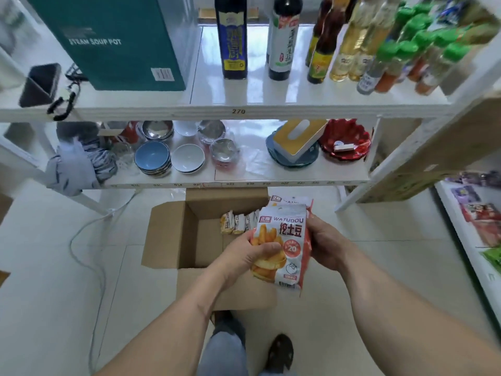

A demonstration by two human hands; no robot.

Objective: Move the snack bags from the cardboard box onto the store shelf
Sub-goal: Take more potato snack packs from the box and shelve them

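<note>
Pinched between left hand (254, 253) and right hand (324, 245): a stack of snack bags (284, 240), just above the cardboard box (173, 234). Best kept squared, lifted level to the shelf (271, 104) beyond the box.

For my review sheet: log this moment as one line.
stage: lifting | both hands grip snack bags above cardboard box | more bags inside

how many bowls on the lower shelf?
About 6 spots: blue bowl stack, white bowl, steel bowl, white bowl behind, two wrapped steel bowls. Stacks hide the exact count.
</note>
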